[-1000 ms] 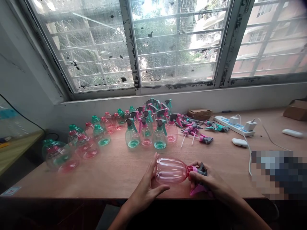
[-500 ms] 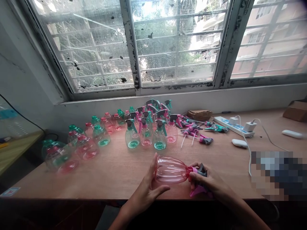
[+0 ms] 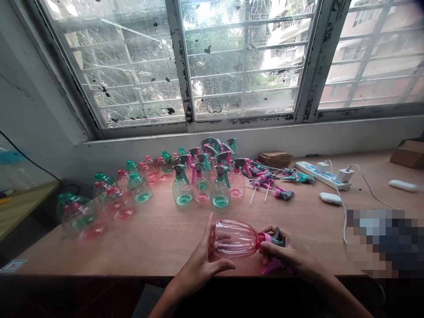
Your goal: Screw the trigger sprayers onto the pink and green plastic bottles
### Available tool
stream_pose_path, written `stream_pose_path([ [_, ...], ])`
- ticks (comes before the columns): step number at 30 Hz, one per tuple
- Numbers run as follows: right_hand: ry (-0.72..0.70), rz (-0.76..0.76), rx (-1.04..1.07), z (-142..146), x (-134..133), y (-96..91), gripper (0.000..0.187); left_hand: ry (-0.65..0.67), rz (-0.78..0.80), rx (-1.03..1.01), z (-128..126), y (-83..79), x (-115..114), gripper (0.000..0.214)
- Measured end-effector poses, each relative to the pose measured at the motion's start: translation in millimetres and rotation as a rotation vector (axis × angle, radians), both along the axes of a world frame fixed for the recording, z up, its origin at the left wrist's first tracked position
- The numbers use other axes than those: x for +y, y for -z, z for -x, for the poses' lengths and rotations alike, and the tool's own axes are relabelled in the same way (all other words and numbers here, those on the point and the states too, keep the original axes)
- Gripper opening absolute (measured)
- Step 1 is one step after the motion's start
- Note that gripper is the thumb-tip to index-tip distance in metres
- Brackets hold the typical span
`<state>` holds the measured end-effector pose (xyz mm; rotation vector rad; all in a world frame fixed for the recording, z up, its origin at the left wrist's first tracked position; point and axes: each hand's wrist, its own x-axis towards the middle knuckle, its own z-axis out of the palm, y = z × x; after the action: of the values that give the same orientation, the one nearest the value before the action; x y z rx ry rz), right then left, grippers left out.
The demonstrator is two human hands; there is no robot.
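A clear pink spray bottle [image 3: 235,237] lies on its side in the air just above the front of the table, base to the left. My right hand [image 3: 281,249] is closed around its neck and grey-and-pink trigger head [image 3: 277,237]; the pink trigger hangs below the fingers. At the other end, my left hand [image 3: 202,256] is open, its stretched fingers up against the bottle's base and its thumb held apart beneath. Whether the left palm presses on the base I cannot tell.
Several bottles with trigger heads [image 3: 220,190] stand behind my hands. To the left are several headless bottles [image 3: 119,203]. Loose trigger heads [image 3: 265,179] are heaped on the right, near a power strip [image 3: 323,176] with cables. A cardboard box [image 3: 408,153] sits far right.
My left hand has shifted slightly left. The spray bottle has turned or tilted a little, its base end slightly lower and further left. The right hand keeps its grip.
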<state>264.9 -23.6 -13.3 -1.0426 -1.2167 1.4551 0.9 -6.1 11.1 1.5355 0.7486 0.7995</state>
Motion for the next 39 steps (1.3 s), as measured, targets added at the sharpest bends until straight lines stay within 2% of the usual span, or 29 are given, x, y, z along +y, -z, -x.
stream_pose_path([
  [2, 0.000, -0.003, -0.007, -0.1, -0.1, -0.5, 0.046, 0.003, -0.002, -0.007, -0.3, 0.1, -0.2, 0.115],
  [6, 0.005, -0.007, -0.007, 0.0, -0.2, -1.4, 0.045, -0.030, -0.120, -0.002, 0.3, 5.6, 1.4, 0.100],
  [10, 0.006, 0.002, 0.001, 0.4, -0.9, -0.6, 0.045, -0.043, -0.043, -0.013, 0.0, 4.8, 0.3, 0.114],
  [13, 0.005, 0.004, 0.006, 0.6, -1.2, -0.2, 0.046, -0.029, 0.023, -0.024, -0.2, 2.2, -1.1, 0.112],
  [18, 0.034, -0.009, -0.003, 0.9, -1.2, -0.9, 0.044, -0.044, -0.084, -0.008, 0.2, 4.1, -0.2, 0.104],
  [23, 0.026, -0.006, -0.018, 1.1, -2.1, -2.8, 0.048, -0.028, 0.021, -0.029, -1.3, -0.4, -2.2, 0.112],
  [28, 0.040, -0.001, -0.009, 1.8, -2.3, -5.7, 0.047, -0.060, -0.090, 0.007, -1.1, -0.3, -0.1, 0.103],
  [32, 0.045, -0.010, -0.003, 1.7, -1.4, -2.5, 0.046, -0.035, -0.034, -0.012, 0.1, 2.4, 2.0, 0.112],
  [36, 0.041, -0.011, -0.022, 1.4, -0.7, -1.0, 0.049, -0.038, -0.034, -0.023, 1.1, 1.5, 1.4, 0.097],
  [39, 0.067, -0.009, -0.008, 1.6, -0.8, -3.8, 0.049, -0.005, -0.076, -0.018, 0.4, -0.1, 0.5, 0.100],
])
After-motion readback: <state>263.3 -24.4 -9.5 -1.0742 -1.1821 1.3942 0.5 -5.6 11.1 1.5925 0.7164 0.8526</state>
